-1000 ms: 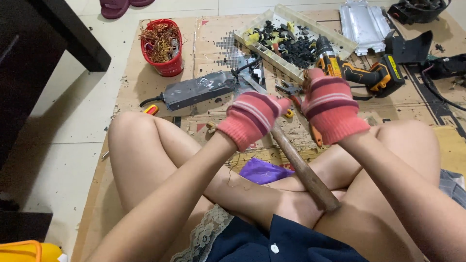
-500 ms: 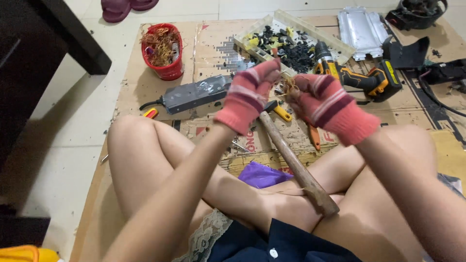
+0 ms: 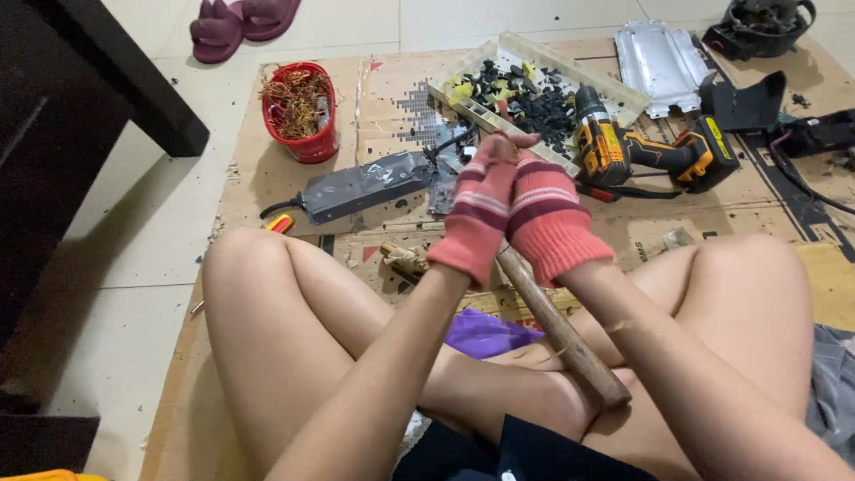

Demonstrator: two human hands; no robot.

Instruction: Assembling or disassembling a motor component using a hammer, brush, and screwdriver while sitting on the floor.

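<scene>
Person sits cross-legged on cardboard (image 3: 267,187), both hands in pink striped knit gloves, pressed together at centre frame. Left hand (image 3: 476,218) and right hand (image 3: 548,223) touch each other, fingers curled in around something small at the fingertips; it is hidden by the gloves, so cannot tell what it is or how firmly it is pinched. Wooden hammer handle (image 3: 561,334) runs diagonally from under the hands down to the lower right, resting on the crossed legs; neither hand clearly wraps it. Purple scrap (image 3: 485,334) lies just left of the handle. Red basket (image 3: 303,111) of copper wire upper left. Grey metal box (image 3: 361,185) left of the hands. Yellow-black cordless drill (image 3: 641,151) right of centre. Clear tray (image 3: 534,98) of black and yellow bits top centre.
</scene>
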